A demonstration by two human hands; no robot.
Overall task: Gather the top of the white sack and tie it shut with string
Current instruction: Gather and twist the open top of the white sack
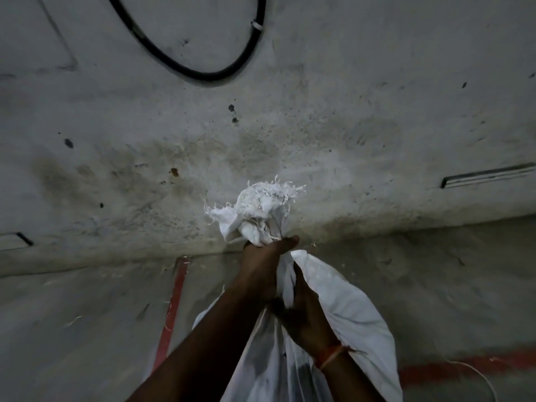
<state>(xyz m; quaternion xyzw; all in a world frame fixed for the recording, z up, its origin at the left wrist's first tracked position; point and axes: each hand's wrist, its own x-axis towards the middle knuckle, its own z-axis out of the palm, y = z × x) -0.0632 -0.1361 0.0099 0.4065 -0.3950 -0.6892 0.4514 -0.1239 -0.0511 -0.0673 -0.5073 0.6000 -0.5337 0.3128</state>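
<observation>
A white woven sack (pixel 345 303) stands in front of me, its frayed top (pixel 258 207) bunched into a tuft. My left hand (pixel 264 256) grips the gathered neck just below that tuft. Lower down, my right hand (pixel 301 309) grips the twisted fabric of the neck; it is blurred, and an orange band sits on its wrist. A thin pale string (pixel 478 375) trails on the floor at the lower right. I cannot tell whether any string lies around the neck.
A stained grey wall (pixel 261 126) rises close behind the sack, with a black cable (pixel 200 74) looping across it. Red painted lines (pixel 174 303) mark the concrete floor left and right of the sack. Loose fibres lie scattered there.
</observation>
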